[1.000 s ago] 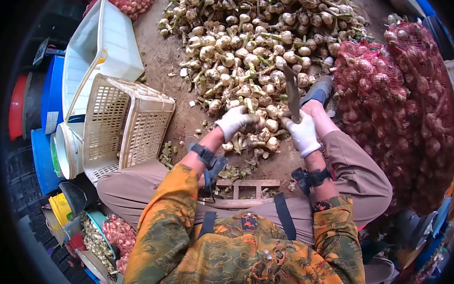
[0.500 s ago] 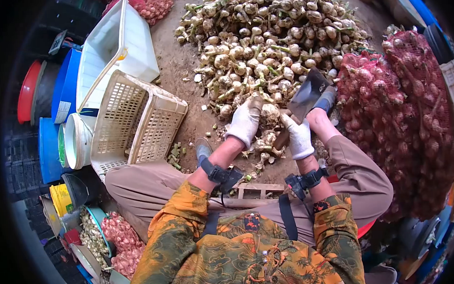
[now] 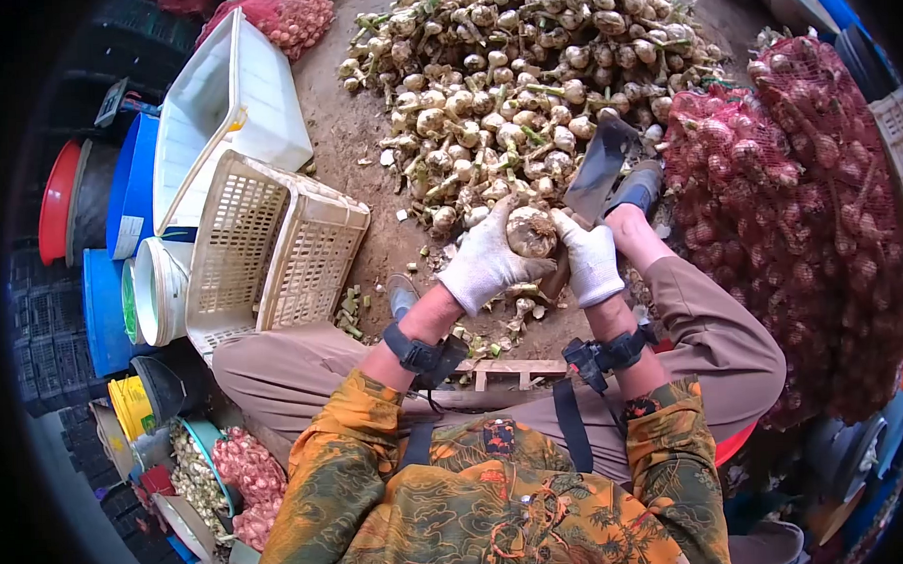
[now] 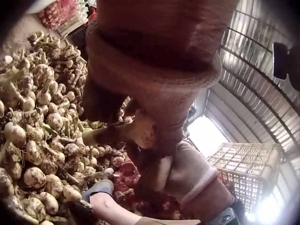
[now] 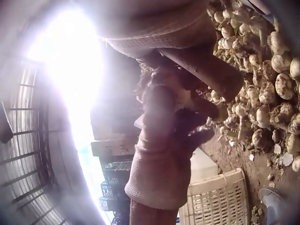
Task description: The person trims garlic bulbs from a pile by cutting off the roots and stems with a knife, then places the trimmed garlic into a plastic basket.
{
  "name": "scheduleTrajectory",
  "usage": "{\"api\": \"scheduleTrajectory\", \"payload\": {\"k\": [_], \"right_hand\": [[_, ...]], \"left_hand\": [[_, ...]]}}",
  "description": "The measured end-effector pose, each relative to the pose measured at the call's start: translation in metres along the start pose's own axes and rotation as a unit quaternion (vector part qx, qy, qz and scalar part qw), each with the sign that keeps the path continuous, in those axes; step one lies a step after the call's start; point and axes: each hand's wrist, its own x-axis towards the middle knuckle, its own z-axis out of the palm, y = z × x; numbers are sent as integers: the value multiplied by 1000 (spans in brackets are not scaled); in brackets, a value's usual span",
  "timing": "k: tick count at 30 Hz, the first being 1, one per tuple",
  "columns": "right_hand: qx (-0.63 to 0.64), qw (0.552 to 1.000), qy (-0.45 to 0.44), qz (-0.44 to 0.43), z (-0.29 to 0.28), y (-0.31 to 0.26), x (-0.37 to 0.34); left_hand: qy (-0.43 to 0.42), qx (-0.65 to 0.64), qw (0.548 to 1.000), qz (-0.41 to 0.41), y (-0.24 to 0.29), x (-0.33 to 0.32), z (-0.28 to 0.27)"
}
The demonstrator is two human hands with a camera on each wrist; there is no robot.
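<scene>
A garlic bulb (image 3: 531, 231) with its root side up is held by my gloved left hand (image 3: 490, 256), fingers and thumb round it. Close against its right side is my gloved right hand (image 3: 592, 259), which grips a knife by its wooden handle (image 5: 208, 72). The knife's broad dark blade (image 3: 604, 165) points forward, away from me, over the garlic. In the left wrist view, a thick cut stem (image 4: 101, 135) sticks out from the held bulb. Beyond both hands spreads a large pile of garlic bulbs (image 3: 510, 111) with stems on.
Red mesh sacks (image 3: 727, 183) of garlic stand at right, beside a shod foot (image 3: 639, 184). At left are a tipped cream plastic crate (image 3: 311, 252), a white tub (image 3: 276, 109) and a white bucket (image 3: 163, 292). Stem cuttings (image 3: 350, 310) litter the floor near a low wooden frame (image 3: 504, 368).
My left hand has picked a garlic bulb from the pile's near edge and brought it against the right hand. The knife blade has swung from edge-on to flatter, out over the foot.
</scene>
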Motion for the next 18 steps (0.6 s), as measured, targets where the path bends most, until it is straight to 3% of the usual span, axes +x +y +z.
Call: {"api": "scheduleTrajectory", "payload": {"k": [2,3,4,5,6,8,9,10,11,12,13,16,17,18], "right_hand": [[-60,997,-48,-26,2,-4,-5],[-84,994,-46,-48,8,-15,-11],[-256,961,-67,-83,4,-23,-12],[-347,920,-88,-162,2,-29,-16],[-431,863,-108,-240,4,-37,-21],[-472,802,-149,-334,11,-52,-38],[-499,774,-171,-351,14,-52,-43],[-525,744,-191,-366,17,-51,-47],[-553,725,-208,-355,19,-50,-50],[-552,726,-209,-354,22,-49,-52],[-575,708,-210,-352,25,-49,-54],[-606,681,-210,-353,25,-39,-54],[-596,697,-186,-352,23,-29,-50],[-585,712,-163,-352,21,-21,-45]], "left_hand": [[9,15,1000,-2,-2,-2,-5],[-22,-47,998,-35,0,-1,-11],[-51,-109,990,-69,4,-1,-17],[-48,-63,994,-79,12,-3,-27],[-9,-105,993,-57,28,-9,-29],[-43,-3,999,13,-21,3,-40],[-61,-159,984,-59,-36,1,-41],[-82,-54,994,45,-96,14,-28],[-51,-222,974,16,-57,7,-30],[-20,-384,923,-13,-15,-2,-33],[1,-98,992,82,-19,-2,-40],[7,-71,991,111,-25,-8,-43],[19,-51,998,37,-38,-11,-46],[-8,-204,977,61,-40,-14,-44]]}}
